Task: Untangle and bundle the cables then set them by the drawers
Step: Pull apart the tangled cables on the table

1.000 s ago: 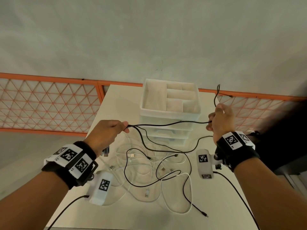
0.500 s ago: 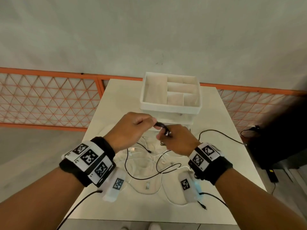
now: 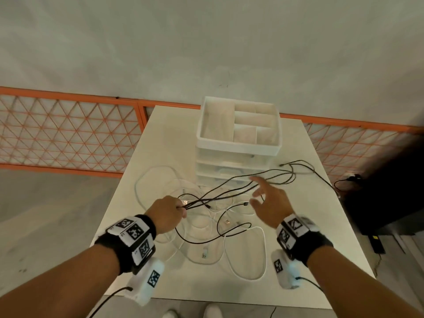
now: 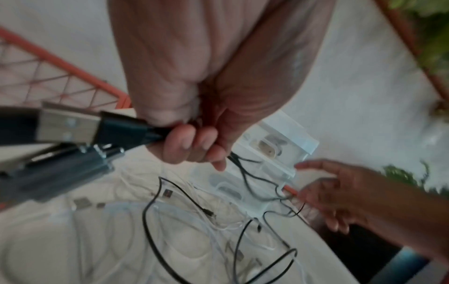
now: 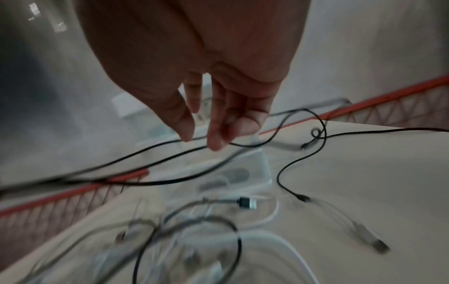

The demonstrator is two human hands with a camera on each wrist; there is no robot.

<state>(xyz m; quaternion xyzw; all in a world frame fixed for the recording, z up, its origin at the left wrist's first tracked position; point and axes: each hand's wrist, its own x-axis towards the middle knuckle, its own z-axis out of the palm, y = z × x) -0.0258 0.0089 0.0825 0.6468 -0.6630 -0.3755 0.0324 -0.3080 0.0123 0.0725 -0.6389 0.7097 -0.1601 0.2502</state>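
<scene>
My left hand grips folded strands of a black cable just behind its USB plug, above the table's middle. The strands run right, past the white drawer unit, and end in a loose loop on the table. My right hand hovers open over those strands with fingers spread; in the right wrist view its fingertips hang just above the cable. Several white cables and another black cable lie tangled below both hands.
The white table stands against an orange mesh fence. The drawer unit has an open compartment tray on top. A dark object with a cord on the floor stands to the right of the table.
The hands were together pinching the cable half a second ago. Now the right hand has let go and moved right, open, while the left still holds the black strands, lower.
</scene>
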